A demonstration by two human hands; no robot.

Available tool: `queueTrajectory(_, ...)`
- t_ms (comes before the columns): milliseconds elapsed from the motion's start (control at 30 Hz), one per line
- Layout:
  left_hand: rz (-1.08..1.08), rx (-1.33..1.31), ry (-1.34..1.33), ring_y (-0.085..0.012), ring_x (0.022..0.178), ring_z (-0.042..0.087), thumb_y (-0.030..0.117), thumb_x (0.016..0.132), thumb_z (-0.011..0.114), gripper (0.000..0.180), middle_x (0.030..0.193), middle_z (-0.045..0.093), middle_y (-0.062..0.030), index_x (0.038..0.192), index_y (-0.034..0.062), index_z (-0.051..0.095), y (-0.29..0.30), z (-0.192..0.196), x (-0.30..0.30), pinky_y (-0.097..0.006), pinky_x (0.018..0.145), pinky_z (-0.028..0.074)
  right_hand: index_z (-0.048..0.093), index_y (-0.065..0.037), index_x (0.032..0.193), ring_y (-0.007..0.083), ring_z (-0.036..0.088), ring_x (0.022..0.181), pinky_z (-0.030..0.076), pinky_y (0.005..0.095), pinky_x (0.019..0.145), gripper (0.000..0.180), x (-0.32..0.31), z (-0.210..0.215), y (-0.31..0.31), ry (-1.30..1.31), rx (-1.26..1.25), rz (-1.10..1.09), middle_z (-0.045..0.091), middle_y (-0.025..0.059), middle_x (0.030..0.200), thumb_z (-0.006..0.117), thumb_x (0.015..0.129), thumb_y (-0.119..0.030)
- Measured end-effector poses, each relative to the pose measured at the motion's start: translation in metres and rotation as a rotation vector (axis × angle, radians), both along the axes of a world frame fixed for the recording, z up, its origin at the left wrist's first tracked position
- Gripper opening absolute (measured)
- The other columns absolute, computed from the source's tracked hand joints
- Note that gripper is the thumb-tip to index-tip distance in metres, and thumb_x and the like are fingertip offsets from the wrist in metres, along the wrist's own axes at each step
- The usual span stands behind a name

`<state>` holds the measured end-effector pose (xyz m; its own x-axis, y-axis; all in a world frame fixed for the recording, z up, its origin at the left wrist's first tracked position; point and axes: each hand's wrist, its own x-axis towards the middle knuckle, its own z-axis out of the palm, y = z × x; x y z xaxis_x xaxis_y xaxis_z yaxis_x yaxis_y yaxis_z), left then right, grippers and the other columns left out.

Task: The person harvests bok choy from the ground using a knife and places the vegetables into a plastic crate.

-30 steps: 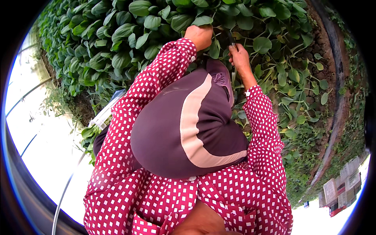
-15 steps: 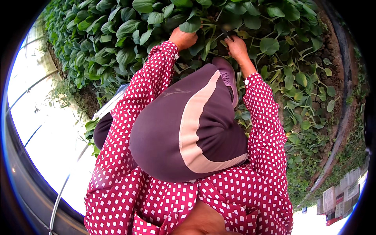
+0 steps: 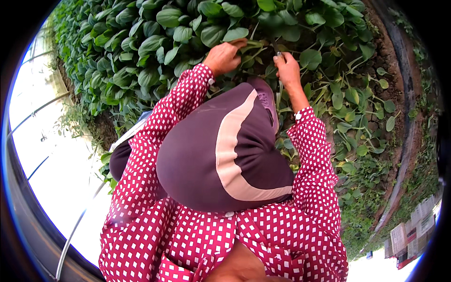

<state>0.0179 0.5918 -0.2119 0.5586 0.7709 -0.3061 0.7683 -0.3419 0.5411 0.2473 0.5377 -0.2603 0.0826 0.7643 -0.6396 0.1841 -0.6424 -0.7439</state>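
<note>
left hand (image 3: 224, 57) curled, gripping leafy green stalks (image 3: 251, 44); right hand (image 3: 287, 69) fisted around thin stem (image 3: 280, 89); soil bed (image 3: 324, 122) beneath

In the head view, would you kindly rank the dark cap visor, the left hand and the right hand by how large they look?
1. The dark cap visor, by far the largest, though it sits nearest the camera.
2. The left hand and the right hand look about alike among the green leaves, so I would not rank them.
</note>
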Motion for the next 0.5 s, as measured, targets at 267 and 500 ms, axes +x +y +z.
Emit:
queueTrajectory(267,0.095,-0.017,-0.494,-0.0303,0.118,0.058,0.009,0.073,0.064,0.045,0.132,0.056,-0.0158,0.118,0.0016,0.063,-0.018,-0.013,0.018,-0.037,0.097,0.049,0.056,-0.008,0.096,0.0066,0.048,0.047,0.037,0.0211,0.038,0.02,-0.02,0.008,0.022,0.512,0.154,-0.529,0.054,-0.0029,0.068,0.072,0.084,-0.009)
queueTrajectory(500,0.096,0.424,-0.583,-0.0285,0.097,0.067,0.017,0.074,0.072,0.044,0.119,0.063,-0.0134,0.116,0.0079,0.064,-0.008,0.028,0.063,-0.038,0.083,0.054,0.056,-0.006,0.091,0.0053,0.053,0.06,0.046,0.0227,0.051,0.026,0.0,0.051,0.028,0.137,0.577,-0.193,0.06,-0.0021,0.076,0.079,0.078,-0.006)
